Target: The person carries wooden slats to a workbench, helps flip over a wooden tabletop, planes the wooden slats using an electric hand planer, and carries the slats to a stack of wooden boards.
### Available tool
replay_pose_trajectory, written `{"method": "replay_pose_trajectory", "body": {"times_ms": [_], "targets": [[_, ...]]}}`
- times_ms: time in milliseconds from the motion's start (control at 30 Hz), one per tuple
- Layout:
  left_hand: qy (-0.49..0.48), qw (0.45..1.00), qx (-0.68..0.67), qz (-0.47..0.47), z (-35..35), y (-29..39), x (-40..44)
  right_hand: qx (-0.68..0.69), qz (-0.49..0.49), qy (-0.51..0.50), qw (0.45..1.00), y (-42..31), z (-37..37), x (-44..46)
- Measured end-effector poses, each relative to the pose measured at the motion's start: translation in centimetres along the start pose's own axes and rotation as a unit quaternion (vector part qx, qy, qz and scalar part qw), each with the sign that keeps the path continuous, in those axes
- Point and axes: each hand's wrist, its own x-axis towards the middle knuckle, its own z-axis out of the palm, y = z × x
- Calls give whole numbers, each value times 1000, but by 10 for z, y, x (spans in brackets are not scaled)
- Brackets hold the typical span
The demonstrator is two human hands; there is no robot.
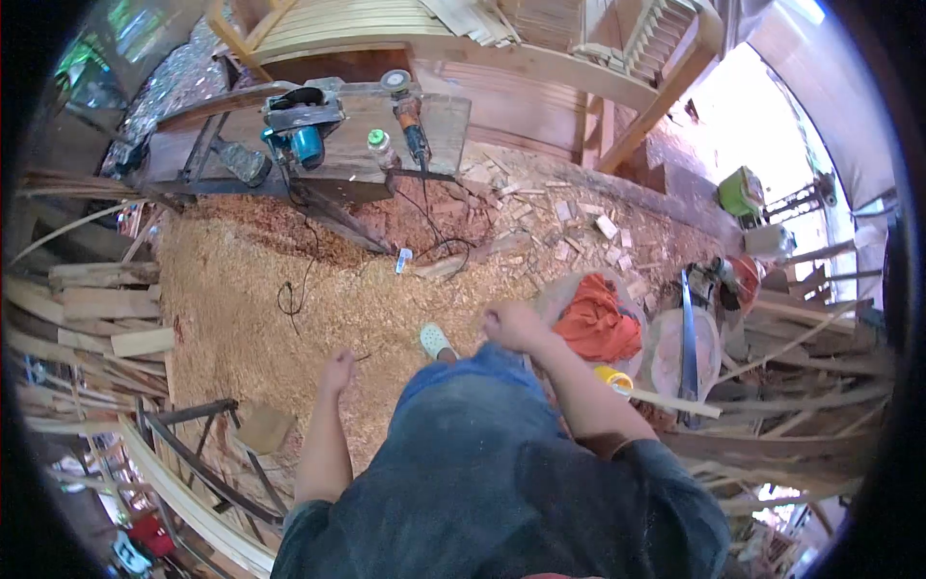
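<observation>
Left hand: the left hand point(338, 372) is raised over the floor, well apart from the workbench point(359, 114); its fingers look curled, but how tightly, or whether they grip anything, I cannot tell.
Right hand: the right hand point(513, 326) is in front of the jeans point(473, 378), on the near side of the workbench; the fingers look bent inward, and I cannot tell if they are fully closed or on something.
Orange cloth: the orange cloth point(598, 323) lies crumpled on the near side of the workbench, off to its right, near the right hand.
Yellow container: the yellow container point(613, 378) is just beside the cloth, farther from the workbench.
Shoe: a pale clog point(435, 340) with holes is on a foot between the hands, well apart from the workbench.
On the workbench: a teal power saw point(307, 145), a bottle point(381, 150) with a green cap and an orange grinder point(410, 125), the bottle between the two tools.
Cord: a dark cord point(439, 232) loops down from the workbench near the grinder.
Floor: wood shavings point(222, 289) spread on the near side of the workbench; wood scraps point(606, 227) are scattered to its right.
Bucket: the green bucket point(741, 191) stands well to the right of the workbench.
</observation>
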Motion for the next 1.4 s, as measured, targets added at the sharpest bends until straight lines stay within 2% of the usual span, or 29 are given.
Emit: {"method": "replay_pose_trajectory", "body": {"times_ms": [33,100,200,300,400,467,533,600,633,700,800,867,900,933,967,1033,1067,1100,1200,1267,1400], "targets": [[-1,1000,-16,22,-20,53,5,-6,24,2,1000,-10,-11,4],[11,994,-103,22,-32,86,50,-27,64,14,998,-24,-39,16],[-48,987,-137,70,-49,138,95,-46,89,34,994,-23,-64,33],[-68,985,-113,114,-61,238,74,-67,148,24,986,-5,-80,58],[-162,952,-206,160,-73,353,58,-20,175,43,984,24,-97,94],[-216,915,-248,231,-83,438,59,-40,164,34,985,44,-119,130],[-204,892,-300,269,-76,515,96,-55,161,27,985,69,-140,178],[-202,888,-325,255,-60,600,139,-67,159,32,984,102,-163,240],[-199,886,-338,248,-51,642,166,-45,117,16,992,113,-181,269],[-165,897,-342,228,-19,714,241,-6,30,-24,999,140,-229,332],[-76,944,-268,175,21,812,366,-46,60,-46,996,184,-273,390],[13,964,-190,183,58,847,485,0,85,-13,996,213,-301,401],[55,962,-190,190,65,871,521,58,171,-56,982,230,-313,403],[97,958,-190,194,75,895,553,14,166,-56,985,250,-322,404],[65,943,-277,175,78,917,572,-28,162,-59,985,271,-327,397],[70,950,-282,113,84,948,610,-50,218,-113,968,310,-336,383],[100,972,-198,73,89,958,632,-60,245,-133,958,324,-342,379],[126,985,-111,33,95,966,647,-47,260,-136,955,334,-347,374],[113,993,17,1,106,993,649,-19,298,-156,942,344,-367,371],[91,996,5,-5,112,997,653,-10,314,-178,932,336,-375,383],[32,998,-36,29,106,989,660,15,258,-178,950,312,-398,439]]}}
